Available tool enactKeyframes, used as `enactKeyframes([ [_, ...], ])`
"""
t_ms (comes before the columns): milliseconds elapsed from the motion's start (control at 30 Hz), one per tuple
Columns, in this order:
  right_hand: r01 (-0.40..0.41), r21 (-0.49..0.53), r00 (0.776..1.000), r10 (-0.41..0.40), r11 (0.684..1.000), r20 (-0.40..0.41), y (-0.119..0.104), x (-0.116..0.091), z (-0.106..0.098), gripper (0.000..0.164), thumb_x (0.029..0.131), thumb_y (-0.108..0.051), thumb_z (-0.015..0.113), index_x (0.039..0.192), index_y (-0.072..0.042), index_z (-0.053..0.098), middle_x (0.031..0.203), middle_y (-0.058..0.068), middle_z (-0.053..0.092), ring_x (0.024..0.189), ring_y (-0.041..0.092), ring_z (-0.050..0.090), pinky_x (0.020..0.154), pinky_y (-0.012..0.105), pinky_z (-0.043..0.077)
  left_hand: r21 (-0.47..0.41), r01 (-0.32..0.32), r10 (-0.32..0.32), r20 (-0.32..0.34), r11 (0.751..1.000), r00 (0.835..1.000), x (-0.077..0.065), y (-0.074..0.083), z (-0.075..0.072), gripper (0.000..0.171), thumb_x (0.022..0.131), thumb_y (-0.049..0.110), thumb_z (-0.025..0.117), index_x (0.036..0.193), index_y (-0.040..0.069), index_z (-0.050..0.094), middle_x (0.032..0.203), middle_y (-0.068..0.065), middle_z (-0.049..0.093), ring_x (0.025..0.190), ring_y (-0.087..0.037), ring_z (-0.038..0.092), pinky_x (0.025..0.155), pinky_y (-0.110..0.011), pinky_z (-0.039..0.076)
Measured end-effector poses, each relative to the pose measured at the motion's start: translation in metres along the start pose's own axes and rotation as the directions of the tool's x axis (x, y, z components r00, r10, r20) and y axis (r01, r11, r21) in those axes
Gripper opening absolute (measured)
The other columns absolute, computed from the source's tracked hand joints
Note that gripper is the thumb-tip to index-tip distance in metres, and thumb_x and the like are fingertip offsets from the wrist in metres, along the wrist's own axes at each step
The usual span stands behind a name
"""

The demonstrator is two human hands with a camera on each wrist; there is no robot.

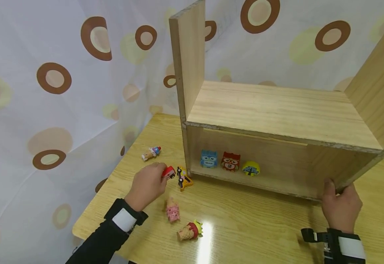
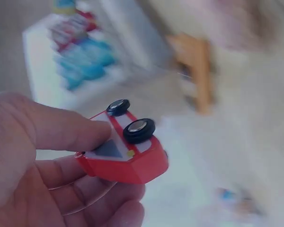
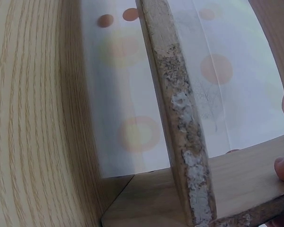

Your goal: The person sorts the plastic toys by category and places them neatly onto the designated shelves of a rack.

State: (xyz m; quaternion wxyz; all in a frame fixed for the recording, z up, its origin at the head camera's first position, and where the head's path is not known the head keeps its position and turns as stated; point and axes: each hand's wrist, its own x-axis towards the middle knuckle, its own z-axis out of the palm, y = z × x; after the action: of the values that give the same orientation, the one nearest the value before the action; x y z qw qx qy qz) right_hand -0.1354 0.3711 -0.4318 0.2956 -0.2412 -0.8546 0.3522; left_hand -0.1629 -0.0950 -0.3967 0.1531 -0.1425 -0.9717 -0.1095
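My left hand (image 1: pixel 148 186) pinches a small red toy car (image 2: pixel 128 156) with black wheels between thumb and fingers, above the table's left side. Close beside it lies a yellow toy vehicle (image 1: pixel 184 179), near the lower left corner of a wooden shelf (image 1: pixel 278 110). At the shelf's lower right corner, my right hand (image 1: pixel 341 205) grips the side panel, thumb on the inner face. On the lower level stand a blue owl block (image 1: pixel 209 158), a red owl block (image 1: pixel 230 161) marked 2 and a yellow block (image 1: pixel 251 168) with a tree.
Nearer me on the wooden table (image 1: pixel 251 234) lie a pink figure (image 1: pixel 172 210) and a cone-shaped figure (image 1: pixel 191 231) with a red and yellow top. An ice-cream-like figure (image 1: pixel 151 153) lies farther back left. A patterned curtain (image 1: pixel 89 99) hangs behind.
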Motion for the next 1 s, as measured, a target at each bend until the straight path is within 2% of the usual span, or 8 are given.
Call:
enactKeyframes([
  [133,-0.006,-0.005,1.0,0.006,1.0,0.002,-0.001,0.004,-0.001,0.046,0.1,-0.024,0.048,0.134,0.006,0.055,0.124,0.033,0.063,0.071,-0.014,0.034,0.052,0.004,0.024,-0.042,-0.125,0.125,-0.015,0.991,0.992,-0.001,0.03,-0.025,0.018,0.085,0.013,0.075,0.101,0.006,0.071,0.088,-0.004,0.072,0.069,-0.013,0.061,0.057,-0.029,0.052],
  [267,-0.037,-0.023,0.998,0.038,0.999,0.041,0.0,0.005,-0.001,0.047,0.101,-0.025,0.046,0.134,0.008,0.053,0.123,0.035,0.062,0.081,0.021,0.058,0.05,0.007,0.024,-0.105,-0.242,0.24,-0.027,0.965,0.97,0.0,0.061,-0.04,0.021,0.086,0.018,0.075,0.105,0.01,0.072,0.094,-0.001,0.074,0.077,-0.014,0.065,0.064,-0.028,0.054],
  [367,-0.027,-0.027,0.998,0.028,0.999,0.056,0.004,0.001,0.003,0.045,0.101,-0.023,0.044,0.127,0.012,0.054,0.115,0.037,0.062,0.089,0.043,0.058,0.051,0.011,0.023,-0.13,-0.334,0.334,-0.023,0.933,0.942,0.002,0.082,-0.044,0.022,0.089,0.024,0.074,0.107,0.013,0.072,0.095,0.002,0.074,0.079,-0.013,0.065,0.065,-0.025,0.053],
  [500,0.011,-0.032,0.999,-0.01,0.999,0.047,0.007,-0.003,0.007,0.04,0.1,-0.022,0.047,0.117,0.013,0.056,0.105,0.035,0.062,0.079,0.037,0.056,0.052,0.014,0.024,-0.146,-0.447,0.45,-0.01,0.883,0.893,0.009,0.109,-0.044,0.018,0.093,0.027,0.069,0.107,0.015,0.072,0.093,0.005,0.073,0.078,-0.011,0.062,0.066,-0.022,0.049],
  [633,0.012,-0.025,0.999,-0.011,1.0,0.053,0.003,0.0,0.005,0.041,0.1,-0.023,0.047,0.119,0.012,0.057,0.108,0.033,0.063,0.08,0.034,0.056,0.051,0.013,0.025,-0.091,-0.536,0.537,-0.022,0.839,0.844,0.025,0.14,-0.04,0.015,0.095,0.023,0.065,0.107,0.016,0.073,0.095,0.006,0.073,0.079,-0.01,0.062,0.069,-0.02,0.05],
  [700,0.013,-0.016,0.999,-0.013,1.0,0.051,0.0,0.001,0.004,0.042,0.1,-0.023,0.047,0.12,0.013,0.056,0.109,0.034,0.063,0.084,0.038,0.056,0.052,0.013,0.025,-0.039,-0.567,0.565,-0.038,0.823,0.824,0.035,0.155,-0.038,0.014,0.096,0.021,0.063,0.105,0.017,0.073,0.093,0.007,0.072,0.077,-0.009,0.061,0.067,-0.018,0.049],
  [833,-0.003,-0.022,0.999,0.004,1.0,0.042,-0.003,0.002,0.0,0.041,0.1,-0.025,0.048,0.118,0.012,0.057,0.107,0.032,0.063,0.081,0.034,0.054,0.053,0.015,0.026,0.041,-0.598,0.599,-0.029,0.8,0.8,0.054,0.185,-0.034,0.016,0.096,0.016,0.057,0.1,0.019,0.073,0.089,0.01,0.071,0.072,-0.006,0.056,0.058,-0.014,0.039],
  [1000,-0.009,-0.04,1.0,0.01,0.999,0.029,-0.001,0.0,-0.004,0.038,0.101,-0.024,0.048,0.111,0.012,0.056,0.1,0.034,0.06,0.08,0.04,0.054,0.053,0.019,0.026,0.018,-0.603,0.6,0.078,0.798,0.796,0.075,0.213,-0.025,0.014,0.091,0.014,0.061,0.079,0.022,0.061,0.068,0.013,0.054,0.061,-0.003,0.041,0.048,-0.015,0.025],
])
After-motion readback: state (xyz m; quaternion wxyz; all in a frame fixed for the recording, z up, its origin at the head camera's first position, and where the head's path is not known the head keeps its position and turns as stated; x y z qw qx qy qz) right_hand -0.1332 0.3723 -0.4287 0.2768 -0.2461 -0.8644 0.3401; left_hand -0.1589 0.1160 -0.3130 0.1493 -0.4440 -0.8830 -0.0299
